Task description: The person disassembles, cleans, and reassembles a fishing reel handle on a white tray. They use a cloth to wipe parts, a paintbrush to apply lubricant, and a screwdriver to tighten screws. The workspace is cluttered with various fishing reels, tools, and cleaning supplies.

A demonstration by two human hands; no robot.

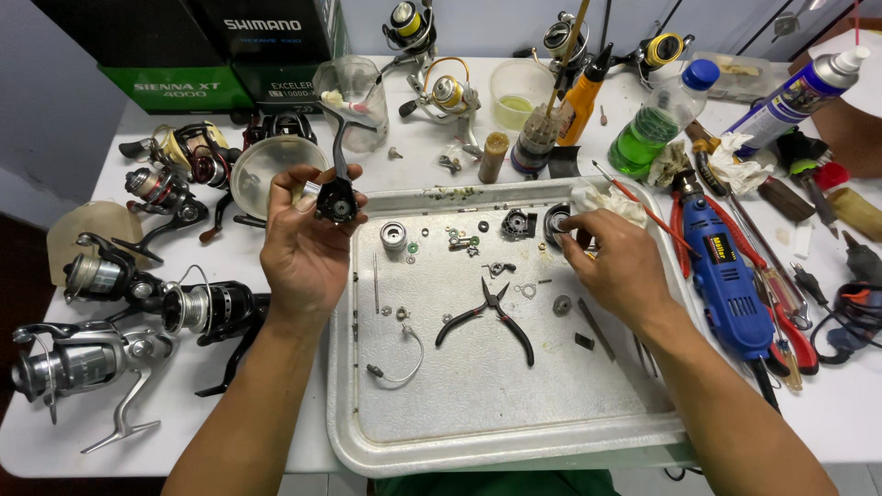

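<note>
While left hand point(308, 241) grips reel body point(336, 197) at upper left of tray point(478, 432), right hand point(614, 262) pinches round part point(557, 221) at upper right; loose screws could scatter if tray bumped.

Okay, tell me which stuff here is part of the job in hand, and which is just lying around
In use: reel body in left hand; right hand at round part; tray; pliers.

Lying about: rotary tool; green bottle; spray can; spare reels.
</note>
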